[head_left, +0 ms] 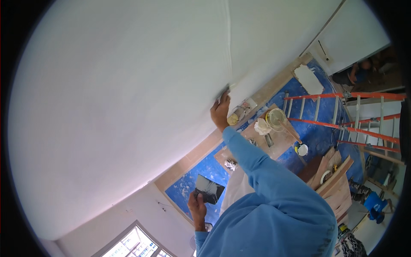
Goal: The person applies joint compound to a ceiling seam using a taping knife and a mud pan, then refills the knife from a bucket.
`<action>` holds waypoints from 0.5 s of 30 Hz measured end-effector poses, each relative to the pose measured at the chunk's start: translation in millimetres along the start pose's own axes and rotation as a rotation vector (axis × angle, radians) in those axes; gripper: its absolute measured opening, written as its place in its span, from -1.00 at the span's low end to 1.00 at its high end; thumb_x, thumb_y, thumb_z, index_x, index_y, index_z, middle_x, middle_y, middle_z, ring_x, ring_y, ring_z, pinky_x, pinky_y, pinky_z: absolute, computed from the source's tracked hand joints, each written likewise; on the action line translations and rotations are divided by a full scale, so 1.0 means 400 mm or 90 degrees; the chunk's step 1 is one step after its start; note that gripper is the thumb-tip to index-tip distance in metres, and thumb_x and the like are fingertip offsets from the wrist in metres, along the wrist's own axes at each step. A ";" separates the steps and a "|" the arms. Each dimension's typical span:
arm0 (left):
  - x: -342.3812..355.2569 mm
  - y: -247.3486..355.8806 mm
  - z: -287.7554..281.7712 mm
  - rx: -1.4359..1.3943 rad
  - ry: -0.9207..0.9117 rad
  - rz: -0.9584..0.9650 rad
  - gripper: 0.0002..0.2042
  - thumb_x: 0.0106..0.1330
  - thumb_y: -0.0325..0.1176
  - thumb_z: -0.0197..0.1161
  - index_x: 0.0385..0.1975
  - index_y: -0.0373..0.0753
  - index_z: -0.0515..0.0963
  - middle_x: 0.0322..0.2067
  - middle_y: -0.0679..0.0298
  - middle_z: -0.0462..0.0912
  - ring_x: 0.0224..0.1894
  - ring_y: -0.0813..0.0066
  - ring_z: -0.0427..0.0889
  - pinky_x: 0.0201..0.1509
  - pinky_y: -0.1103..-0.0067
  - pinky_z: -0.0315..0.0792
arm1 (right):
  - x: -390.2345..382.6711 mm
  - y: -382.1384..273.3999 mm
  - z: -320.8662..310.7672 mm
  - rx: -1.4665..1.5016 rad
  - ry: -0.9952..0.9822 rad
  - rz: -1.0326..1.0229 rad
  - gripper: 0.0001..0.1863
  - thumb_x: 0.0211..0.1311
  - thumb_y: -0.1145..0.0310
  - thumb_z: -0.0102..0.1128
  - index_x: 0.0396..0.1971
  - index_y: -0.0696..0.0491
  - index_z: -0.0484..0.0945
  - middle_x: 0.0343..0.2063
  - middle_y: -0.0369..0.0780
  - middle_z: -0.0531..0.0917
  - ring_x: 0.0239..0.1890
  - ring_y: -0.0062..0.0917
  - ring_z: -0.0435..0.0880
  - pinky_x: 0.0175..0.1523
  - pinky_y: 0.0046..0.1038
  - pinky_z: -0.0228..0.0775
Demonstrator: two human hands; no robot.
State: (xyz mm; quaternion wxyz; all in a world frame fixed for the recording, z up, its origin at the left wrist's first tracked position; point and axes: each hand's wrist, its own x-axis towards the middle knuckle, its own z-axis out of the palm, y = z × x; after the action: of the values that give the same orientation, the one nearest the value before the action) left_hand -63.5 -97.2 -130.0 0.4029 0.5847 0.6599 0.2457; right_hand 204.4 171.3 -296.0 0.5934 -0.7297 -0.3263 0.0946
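My right hand [220, 113] reaches up to the pale wall [128, 94], its fingers wrapped round a dark, narrow scraper-like tool [225, 90]; the exact kind is hard to make out. This tool meets the wall at the lower end of a raised, whitish seam [228, 43]. Lower down, my left hand [198, 210] grips a dark flat plate [209, 188] by its edge, the thumb on top. Pale smears cover part of the plate's face. A long blue sleeve runs along my right arm.
Blue sheeting [184, 184] covers the floor. On a brown board stand a bucket [275, 118] and a white crumpled heap [262, 127]; a small pot [302, 149] is nearby. An orange ladder [317, 123], stacked planks [336, 175] and a person in blue [376, 203] are at right.
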 end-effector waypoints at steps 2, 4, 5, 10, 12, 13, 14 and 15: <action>-0.019 -0.040 0.005 0.004 0.006 -0.003 -0.80 0.40 -0.45 0.09 -0.11 -0.43 0.53 -0.40 0.05 0.71 -0.43 0.37 0.69 -0.35 0.47 0.54 | -0.112 -0.012 -0.036 0.022 -0.132 -0.032 -0.48 0.33 0.47 -0.03 0.25 0.36 0.25 0.07 0.21 0.42 0.10 0.02 0.45 0.21 -0.15 0.30; -0.028 -0.011 0.020 -0.016 -0.002 -0.033 -0.80 0.40 -0.45 0.09 -0.11 -0.42 0.53 -0.40 0.06 0.70 -0.43 0.39 0.69 -0.35 0.48 0.53 | -0.189 0.045 -0.096 0.072 -0.273 -0.066 -0.49 0.30 0.45 0.05 0.22 0.32 0.30 0.01 0.10 0.51 -0.01 -0.14 0.58 0.05 -0.27 0.47; -0.024 0.004 0.021 -0.021 -0.007 -0.041 -0.80 0.40 -0.45 0.08 -0.11 -0.42 0.53 -0.40 0.06 0.70 -0.44 0.40 0.68 -0.36 0.49 0.53 | -0.187 0.086 -0.102 0.082 -0.304 0.059 -0.51 0.26 0.43 0.09 0.17 0.29 0.35 -0.04 0.05 0.54 -0.07 -0.19 0.60 -0.02 -0.28 0.49; 0.009 0.033 0.029 -0.067 0.003 -0.038 -0.81 0.40 -0.45 0.09 -0.13 -0.41 0.53 -0.43 0.08 0.68 -0.45 0.40 0.67 -0.37 0.50 0.52 | -0.088 0.337 -0.133 0.276 -0.194 0.367 -0.65 0.11 0.35 0.25 -0.08 0.11 0.52 -0.23 -0.15 0.62 -0.23 -0.38 0.66 -0.28 -0.27 0.57; 0.029 0.032 0.021 -0.047 -0.015 -0.018 -0.82 0.39 -0.45 0.09 -0.13 -0.41 0.54 -0.44 0.09 0.68 -0.45 0.41 0.66 -0.38 0.49 0.51 | -0.025 0.462 -0.139 0.377 -0.154 0.395 -0.66 0.12 0.36 0.25 -0.08 0.08 0.51 -0.25 -0.17 0.64 -0.23 -0.36 0.67 -0.26 -0.16 0.59; 0.002 -0.001 0.025 -0.032 0.005 -0.035 -0.82 0.39 -0.45 0.09 -0.14 -0.41 0.54 -0.44 0.09 0.68 -0.45 0.41 0.66 -0.38 0.49 0.51 | 0.010 0.415 -0.154 0.435 -0.178 0.535 -0.66 0.14 0.35 0.26 -0.07 0.08 0.51 -0.25 -0.17 0.65 -0.22 -0.35 0.67 -0.25 -0.12 0.59; -0.020 -0.019 0.030 -0.016 0.017 -0.044 -0.82 0.39 -0.45 0.09 -0.14 -0.40 0.54 -0.44 0.09 0.68 -0.45 0.42 0.66 -0.38 0.49 0.51 | 0.047 0.370 -0.167 0.488 -0.188 0.674 -0.65 0.15 0.35 0.26 -0.05 0.07 0.50 -0.24 -0.18 0.65 -0.22 -0.34 0.68 -0.25 -0.07 0.59; -0.026 -0.025 0.032 -0.031 0.026 -0.051 -0.82 0.39 -0.45 0.09 -0.14 -0.40 0.54 -0.44 0.10 0.68 -0.46 0.42 0.65 -0.38 0.49 0.51 | 0.076 0.349 -0.170 0.520 -0.186 0.684 -0.68 0.15 0.38 0.27 -0.07 0.07 0.51 -0.25 -0.19 0.66 -0.23 -0.33 0.68 -0.28 -0.08 0.55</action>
State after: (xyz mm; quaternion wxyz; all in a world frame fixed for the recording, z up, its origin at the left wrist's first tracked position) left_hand -58.7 -111.2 -142.6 0.4132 0.5426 0.6845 0.2574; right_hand 314.2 123.0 -399.1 0.6415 -0.4876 0.0659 0.5885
